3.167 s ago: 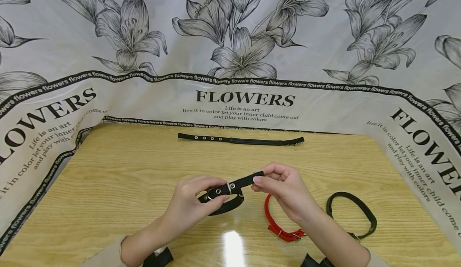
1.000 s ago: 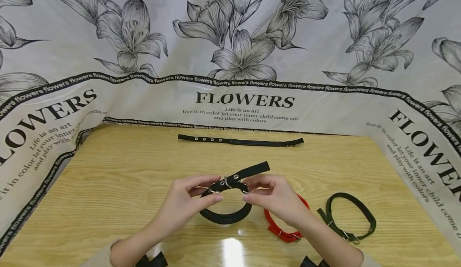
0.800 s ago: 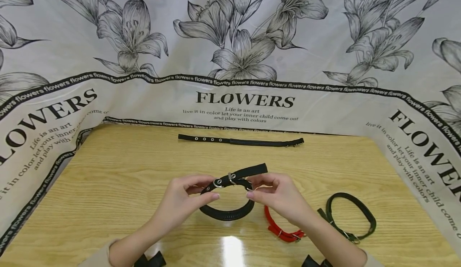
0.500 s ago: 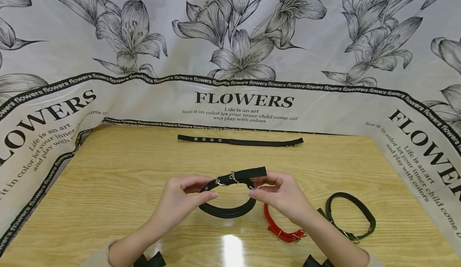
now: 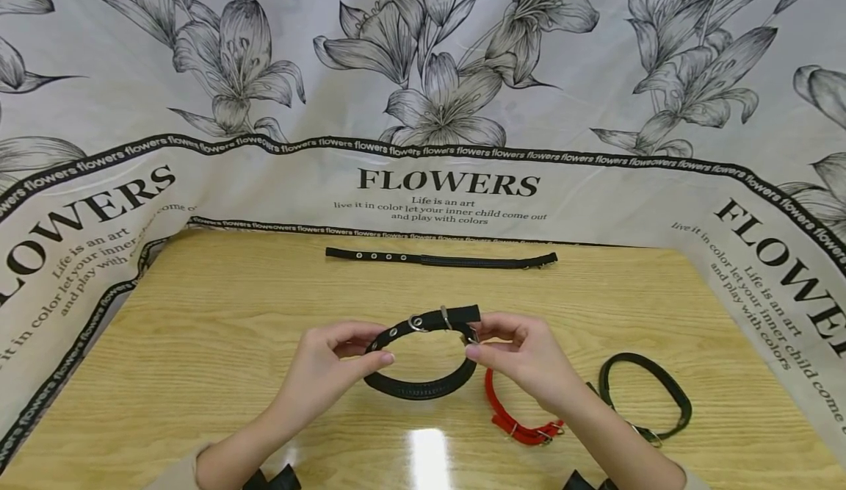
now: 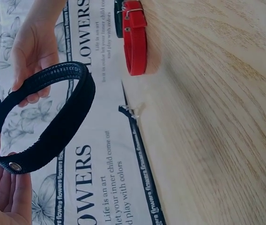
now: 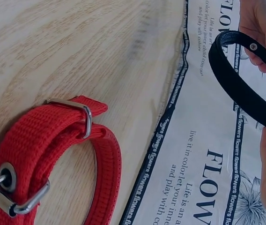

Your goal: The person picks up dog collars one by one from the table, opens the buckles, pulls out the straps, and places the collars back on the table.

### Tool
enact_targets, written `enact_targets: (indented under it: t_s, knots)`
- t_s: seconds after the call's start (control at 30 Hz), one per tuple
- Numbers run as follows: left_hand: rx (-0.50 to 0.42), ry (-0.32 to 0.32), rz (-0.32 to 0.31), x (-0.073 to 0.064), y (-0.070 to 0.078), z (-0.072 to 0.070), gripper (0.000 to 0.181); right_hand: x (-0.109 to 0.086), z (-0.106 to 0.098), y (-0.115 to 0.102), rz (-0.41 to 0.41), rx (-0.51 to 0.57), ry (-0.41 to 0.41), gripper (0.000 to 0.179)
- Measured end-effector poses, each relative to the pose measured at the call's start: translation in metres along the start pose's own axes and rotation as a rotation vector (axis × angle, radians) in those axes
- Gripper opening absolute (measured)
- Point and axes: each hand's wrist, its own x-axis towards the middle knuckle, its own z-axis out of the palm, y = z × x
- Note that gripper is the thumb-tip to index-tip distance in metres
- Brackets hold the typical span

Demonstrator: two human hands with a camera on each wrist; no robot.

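Note:
Both hands hold a black buckled collar [image 5: 421, 389] raised over the table as a round loop. The left hand [image 5: 324, 365] pinches its left side between thumb and fingers, beside the metal eyelets. At the right side, by the buckle, the right hand [image 5: 529, 358] grips the band. A short strap tail passes under a metal keeper and ends near the right fingers. In the left wrist view the collar [image 6: 72, 112] shows its smooth outer band and one eyelet. The right wrist view has part of the collar [image 7: 236, 89] cut off at the edge.
A red collar [image 5: 505, 416], buckled into a loop, lies partly behind the right forearm. To its right lies a dark green looped collar [image 5: 677, 394]. A black collar [image 5: 469, 261] lies straight near the wooden table's back edge, before a flower-printed cloth [image 5: 449, 211].
The right hand has let go of the strap's tail and moved to the loop's right side. The keeper has slid right along the strap, and the free tail beyond it is shorter.

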Motion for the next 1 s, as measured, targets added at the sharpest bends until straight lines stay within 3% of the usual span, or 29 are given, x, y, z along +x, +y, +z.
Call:
enact_targets:
  t_s: [0.37, 1.0]
  knots:
    - [-0.004, -0.017, -0.001, 0.0004, -0.0004, 0.0007, 0.025, 0.0000, -0.0011, 0.0014, 0.033, -0.010, -0.001, 0.032]
    - [0.116, -0.061, 0.143, 0.0034, 0.0054, 0.0071, 0.019, 0.0005, 0.0017, 0.0076, 0.026, -0.027, -0.098, 0.036]
